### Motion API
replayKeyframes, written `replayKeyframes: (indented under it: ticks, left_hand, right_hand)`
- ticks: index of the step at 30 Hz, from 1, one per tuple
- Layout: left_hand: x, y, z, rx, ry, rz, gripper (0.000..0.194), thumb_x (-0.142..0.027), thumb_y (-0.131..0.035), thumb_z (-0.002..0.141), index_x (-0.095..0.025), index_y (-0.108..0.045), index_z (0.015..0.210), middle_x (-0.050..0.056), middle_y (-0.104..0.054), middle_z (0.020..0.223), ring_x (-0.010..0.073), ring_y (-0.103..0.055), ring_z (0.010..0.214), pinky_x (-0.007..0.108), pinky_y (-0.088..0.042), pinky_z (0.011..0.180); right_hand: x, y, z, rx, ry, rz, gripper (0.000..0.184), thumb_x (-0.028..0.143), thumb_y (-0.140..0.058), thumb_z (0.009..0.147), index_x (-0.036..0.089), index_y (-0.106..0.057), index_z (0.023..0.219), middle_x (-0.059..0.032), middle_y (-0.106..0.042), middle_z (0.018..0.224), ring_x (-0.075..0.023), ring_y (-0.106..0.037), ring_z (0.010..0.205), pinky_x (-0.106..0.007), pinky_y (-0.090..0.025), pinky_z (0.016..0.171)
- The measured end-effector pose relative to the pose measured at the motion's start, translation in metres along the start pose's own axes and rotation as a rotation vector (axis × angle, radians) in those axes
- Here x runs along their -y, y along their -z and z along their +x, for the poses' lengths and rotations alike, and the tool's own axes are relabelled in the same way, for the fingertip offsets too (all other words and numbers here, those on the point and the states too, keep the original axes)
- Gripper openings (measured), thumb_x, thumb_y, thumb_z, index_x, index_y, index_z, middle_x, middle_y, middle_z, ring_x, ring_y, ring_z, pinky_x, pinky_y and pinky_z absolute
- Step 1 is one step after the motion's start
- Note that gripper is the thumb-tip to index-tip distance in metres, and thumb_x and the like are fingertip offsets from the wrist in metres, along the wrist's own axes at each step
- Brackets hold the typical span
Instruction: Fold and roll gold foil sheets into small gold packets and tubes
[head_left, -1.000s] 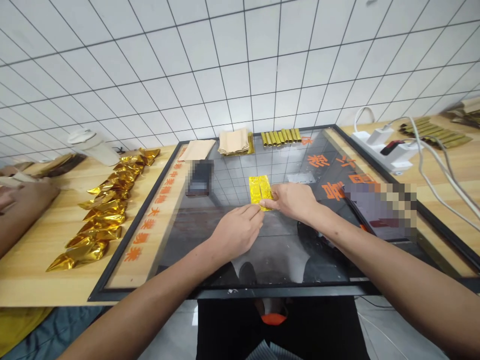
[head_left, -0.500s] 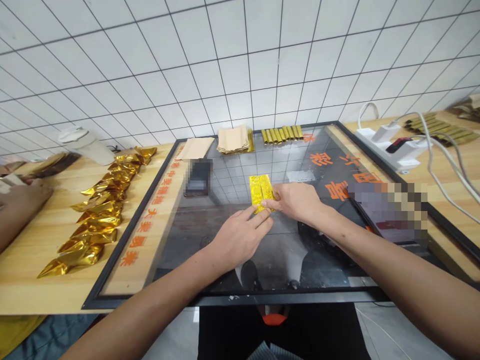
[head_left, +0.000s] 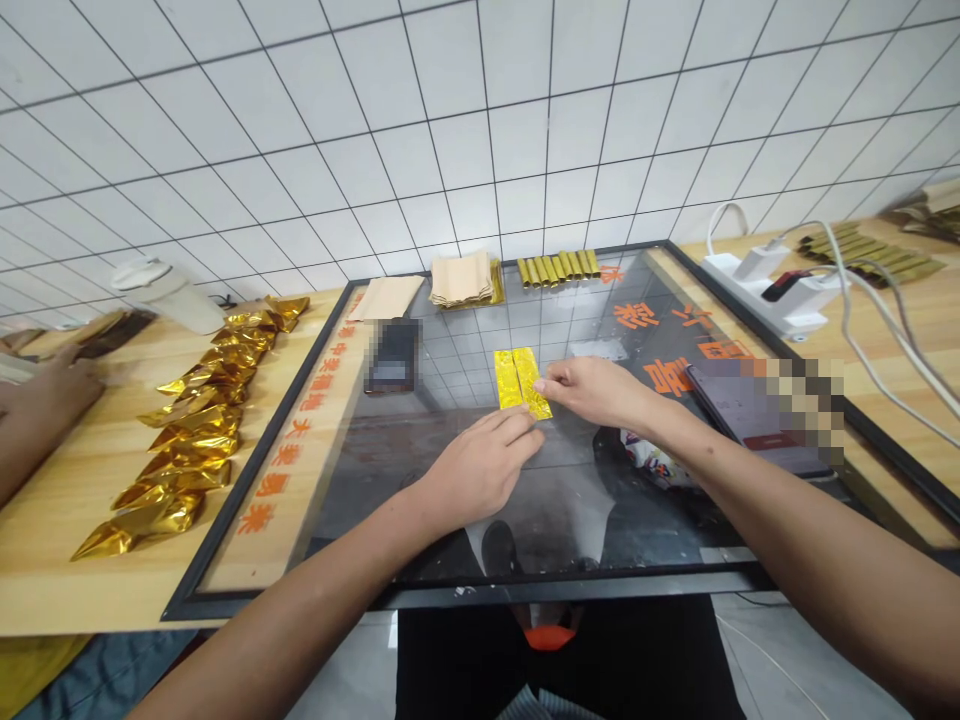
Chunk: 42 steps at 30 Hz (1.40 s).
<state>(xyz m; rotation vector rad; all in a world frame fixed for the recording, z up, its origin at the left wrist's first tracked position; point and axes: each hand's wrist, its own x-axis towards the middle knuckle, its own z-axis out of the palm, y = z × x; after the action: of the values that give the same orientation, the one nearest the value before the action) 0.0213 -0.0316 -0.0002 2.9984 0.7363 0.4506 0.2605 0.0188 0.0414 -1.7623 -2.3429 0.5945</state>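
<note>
A folded gold foil paper (head_left: 519,379) lies flat on the black-framed glass panel (head_left: 480,588) in front of me. My right hand (head_left: 592,390) presses its fingertips on the paper's right edge. My left hand (head_left: 480,468) rests on the glass just below the paper, fingers stretched forward, tips touching its lower edge. Neither hand lifts the paper.
A row of folded gold foil pieces (head_left: 191,425) lies on the wooden table (head_left: 60,560) at left, by another person's hand (head_left: 49,395). Tan paper sheets (head_left: 463,279) and gold rolls (head_left: 559,268) sit at the panel's far edge. A power strip (head_left: 765,285) with cables is right.
My right hand slid up along the gold paper's right edge, uncovering its lower part. My left hand's fingers stretched out toward the paper's lower edge.
</note>
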Motion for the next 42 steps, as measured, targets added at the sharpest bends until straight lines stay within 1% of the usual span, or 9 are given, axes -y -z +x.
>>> replayKeyframes:
  ticks: [4, 7, 10, 16, 22, 28, 32, 37, 42]
  left_hand:
    - [0.0005, 0.0002, 0.0005, 0.02, -0.005, 0.005, 0.038, -0.006, -0.04, 0.101, -0.014, -0.059, 0.133, 0.015, -0.063, 0.139, 0.0294, -0.055, 0.145, 0.052, -0.05, 0.123]
    - [-0.0006, 0.0027, 0.0013, 0.028, -0.013, 0.019, 0.038, -0.005, -0.04, 0.101, -0.014, -0.059, 0.133, 0.016, -0.063, 0.138, 0.0292, -0.056, 0.144, 0.052, -0.05, 0.123]
    - [-0.0012, 0.0043, 0.0017, 0.021, -0.016, 0.024, 0.038, -0.005, -0.041, 0.1, -0.012, -0.06, 0.133, 0.017, -0.064, 0.139, 0.0298, -0.057, 0.143, 0.052, -0.051, 0.122]
    - [-0.0003, 0.0022, 0.0008, 0.003, -0.049, 0.033, 0.039, -0.007, -0.039, 0.103, -0.01, -0.061, 0.134, 0.019, -0.058, 0.157, 0.029, -0.052, 0.151, 0.051, -0.048, 0.126]
    - [0.0009, 0.0001, -0.0001, 0.035, -0.066, 0.048, 0.039, -0.009, -0.041, 0.104, -0.008, -0.063, 0.136, 0.02, -0.058, 0.159, 0.0287, -0.05, 0.154, 0.05, -0.043, 0.131]
    - [0.0005, 0.0021, 0.0015, 0.024, -0.074, 0.061, 0.042, -0.008, -0.039, 0.104, -0.011, -0.061, 0.14, 0.018, -0.059, 0.158, 0.0277, -0.051, 0.154, 0.051, -0.046, 0.128]
    - [0.0009, 0.0019, 0.0017, 0.036, -0.079, 0.072, 0.042, -0.008, -0.041, 0.104, -0.008, -0.062, 0.139, 0.019, -0.058, 0.159, 0.0295, -0.051, 0.153, 0.05, -0.044, 0.13]
    - [0.0015, 0.0002, 0.001, 0.034, -0.064, 0.037, 0.045, -0.007, -0.041, 0.103, -0.01, -0.062, 0.142, 0.018, -0.057, 0.161, 0.0274, -0.049, 0.155, 0.052, -0.044, 0.13]
    - [0.0019, -0.0004, 0.0004, 0.041, -0.054, 0.043, 0.044, -0.008, -0.04, 0.103, -0.012, -0.063, 0.141, 0.016, -0.056, 0.162, 0.0274, -0.051, 0.154, 0.05, -0.044, 0.13]
  right_hand:
    - [-0.0058, 0.0034, -0.0024, 0.047, 0.048, 0.114, 0.039, 0.056, -0.055, 0.099, 0.023, -0.065, 0.08, 0.0022, -0.067, 0.073, -0.0149, -0.055, 0.067, -0.029, -0.033, 0.062]
    - [-0.0046, 0.0027, -0.0032, 0.037, -0.009, 0.063, 0.027, 0.049, -0.068, 0.091, 0.024, -0.066, 0.08, 0.0029, -0.069, 0.075, -0.0147, -0.055, 0.067, -0.029, -0.033, 0.061]
    - [-0.0007, 0.0018, -0.0024, 0.025, -0.08, -0.013, 0.02, 0.043, -0.072, 0.087, 0.025, -0.067, 0.08, 0.003, -0.072, 0.078, -0.0153, -0.058, 0.069, -0.029, -0.033, 0.061]
    - [0.0001, 0.0018, -0.0016, 0.03, -0.088, -0.019, 0.02, 0.045, -0.072, 0.088, 0.026, -0.068, 0.08, 0.0031, -0.074, 0.081, -0.0161, -0.061, 0.071, -0.03, -0.034, 0.06]
    - [-0.0009, -0.0008, -0.0001, 0.014, -0.11, -0.03, 0.019, 0.044, -0.068, 0.088, 0.027, -0.069, 0.081, 0.0022, -0.075, 0.083, -0.017, -0.063, 0.073, -0.03, -0.034, 0.06]
    - [0.0002, -0.002, -0.0003, 0.012, -0.12, -0.033, 0.018, 0.044, -0.066, 0.088, 0.027, -0.068, 0.081, 0.0022, -0.076, 0.085, -0.0177, -0.064, 0.075, -0.03, -0.034, 0.061]
    - [0.0, -0.0021, -0.0008, 0.005, -0.11, -0.036, 0.02, 0.045, -0.066, 0.088, 0.027, -0.068, 0.081, 0.0022, -0.076, 0.084, -0.018, -0.064, 0.074, -0.03, -0.033, 0.06]
    - [0.0003, -0.0013, -0.0008, 0.007, -0.107, -0.038, 0.02, 0.046, -0.066, 0.088, 0.028, -0.068, 0.082, 0.0023, -0.077, 0.084, -0.0184, -0.064, 0.074, -0.03, -0.033, 0.06]
    - [0.0, -0.0018, -0.0003, 0.008, -0.109, -0.042, 0.019, 0.046, -0.066, 0.088, 0.028, -0.07, 0.082, 0.0016, -0.078, 0.086, -0.0194, -0.066, 0.076, -0.03, -0.033, 0.061]
